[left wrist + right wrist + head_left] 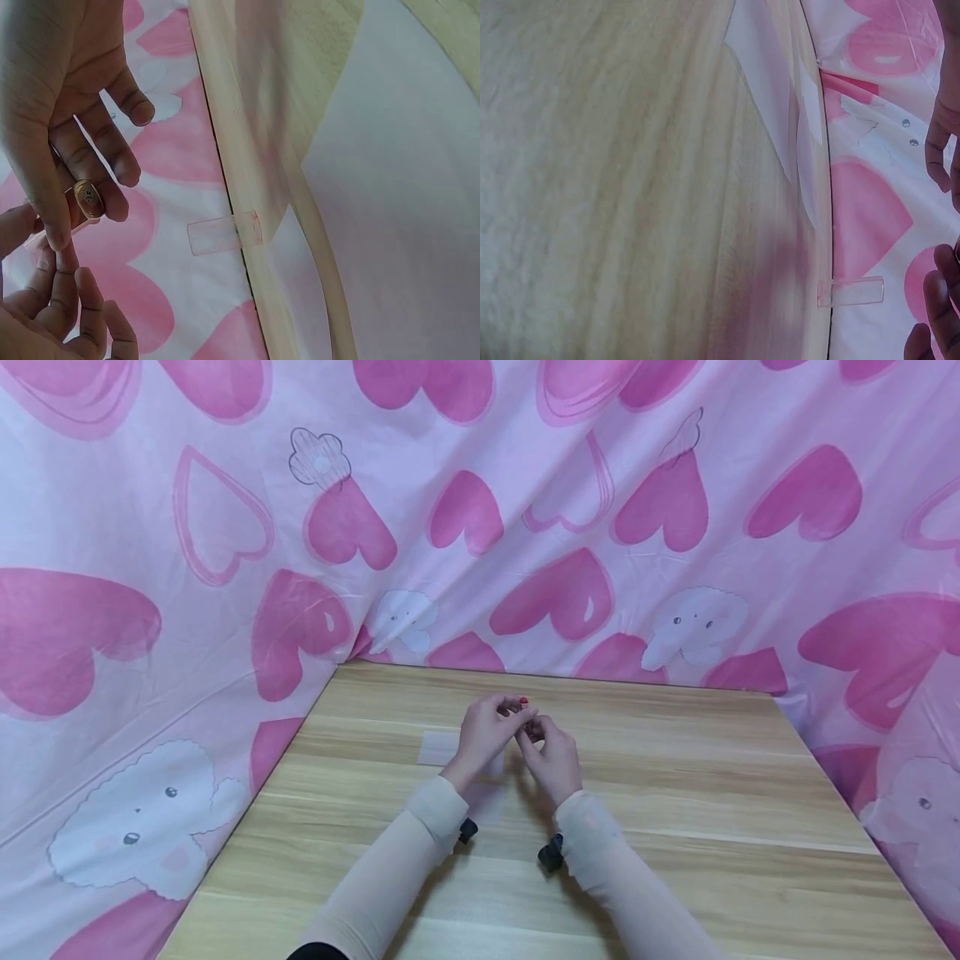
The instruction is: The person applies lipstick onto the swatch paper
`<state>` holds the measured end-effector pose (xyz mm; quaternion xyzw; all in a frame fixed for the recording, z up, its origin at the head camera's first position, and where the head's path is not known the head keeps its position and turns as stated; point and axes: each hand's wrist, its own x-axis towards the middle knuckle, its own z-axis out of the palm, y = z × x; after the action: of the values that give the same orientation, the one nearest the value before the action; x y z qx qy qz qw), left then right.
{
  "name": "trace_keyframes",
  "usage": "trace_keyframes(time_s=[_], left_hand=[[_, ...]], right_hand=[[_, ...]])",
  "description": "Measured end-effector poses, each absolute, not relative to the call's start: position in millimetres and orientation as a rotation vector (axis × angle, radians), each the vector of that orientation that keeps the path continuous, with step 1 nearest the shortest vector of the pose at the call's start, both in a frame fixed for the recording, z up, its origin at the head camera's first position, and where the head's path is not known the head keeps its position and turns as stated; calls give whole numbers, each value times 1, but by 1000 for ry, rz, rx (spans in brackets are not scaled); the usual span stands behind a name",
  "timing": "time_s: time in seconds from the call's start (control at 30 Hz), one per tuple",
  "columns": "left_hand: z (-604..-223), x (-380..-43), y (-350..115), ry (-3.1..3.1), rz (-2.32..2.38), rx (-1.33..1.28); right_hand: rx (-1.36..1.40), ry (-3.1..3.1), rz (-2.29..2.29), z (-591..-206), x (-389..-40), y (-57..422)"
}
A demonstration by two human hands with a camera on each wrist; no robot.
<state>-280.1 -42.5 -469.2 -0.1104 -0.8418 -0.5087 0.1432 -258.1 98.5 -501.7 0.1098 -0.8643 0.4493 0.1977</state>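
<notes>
Over the middle of the table, my left hand and right hand meet at the fingertips. Between them they pinch a small red-topped thing, mostly covered by fingers; I cannot tell its kind. The left wrist view shows a round gold-brown piece against the left hand's fingers. A pale pink edge peeks out where the two hands' thumbs and fingers meet. Beyond the sheets stands a small clear tube, upright on the table, also seen in the right wrist view.
Thin whitish sheets lie on the wooden table, partly under the left forearm. Pink heart-patterned cloth hangs along the back and sides. Small black cameras sit at the wrists.
</notes>
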Motion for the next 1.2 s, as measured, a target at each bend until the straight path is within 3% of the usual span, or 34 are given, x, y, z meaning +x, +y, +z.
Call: trace_keyframes(time_s=[1.2], left_hand=[[-469, -281, -49, -2430, -1487, -340]], right_hand=[[359, -2421, 1321, -499, -256, 98]])
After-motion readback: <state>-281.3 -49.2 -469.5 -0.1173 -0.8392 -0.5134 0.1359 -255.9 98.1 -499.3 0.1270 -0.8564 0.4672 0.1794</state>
